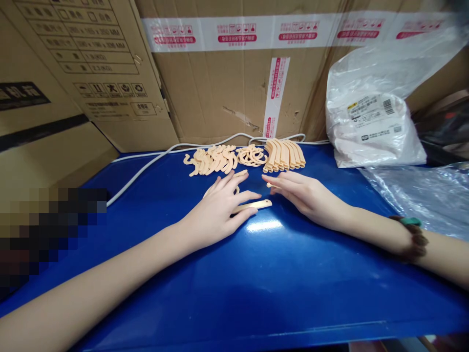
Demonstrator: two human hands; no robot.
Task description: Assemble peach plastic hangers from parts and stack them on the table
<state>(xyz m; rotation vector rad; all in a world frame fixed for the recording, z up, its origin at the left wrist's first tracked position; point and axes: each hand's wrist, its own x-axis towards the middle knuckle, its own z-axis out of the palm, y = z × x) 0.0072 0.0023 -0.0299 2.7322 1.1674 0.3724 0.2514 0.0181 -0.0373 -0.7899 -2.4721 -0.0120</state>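
My left hand (216, 210) reaches over the blue table with its fingers spread. A flat beige strip (262, 204) with a small hole near its end lies between its thumb and index finger. More beige plastic shows under its other fingertips, mostly hidden. Just to the right, my right hand (308, 195) is closed, fingers together, on a small beige plastic piece (270, 185); only the tip of it sticks out. Behind the hands are a pile of beige hook-shaped pieces (214, 159), a heap of beige rings (252, 155) and a row of curved beige arms (284, 155).
Cardboard boxes (227, 78) wall off the back and left of the blue table (256, 283). A white cable (146, 168) runs along the rear. At the right stand a labelled plastic bag (373, 117) and clear plastic film (432, 195).
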